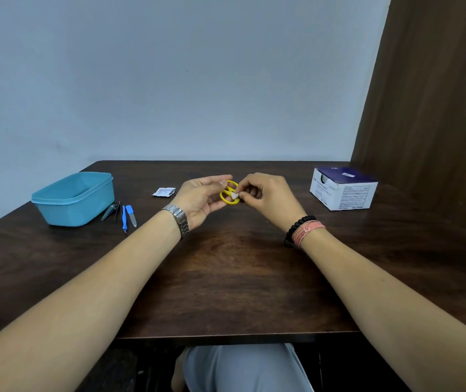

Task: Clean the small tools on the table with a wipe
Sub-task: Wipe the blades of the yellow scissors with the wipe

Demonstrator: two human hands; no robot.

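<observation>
Scissors: the yellow-handled scissors point(229, 192) are held above the surface point(226, 278), at centre.
Left hand point(202, 198): its grip is curled round the handles, steadying them.
Right hand point(265, 195): its grip pinches a small white wipe point(235, 196) against a handle loop.
Doing it well: keep the left hold firm, rub round each loop, then along the blades, which are hidden here.
Waiting: nail clipper point(109, 212) and other small tools lie at 9 o'clock, beside the blue tub point(74, 198).
</observation>
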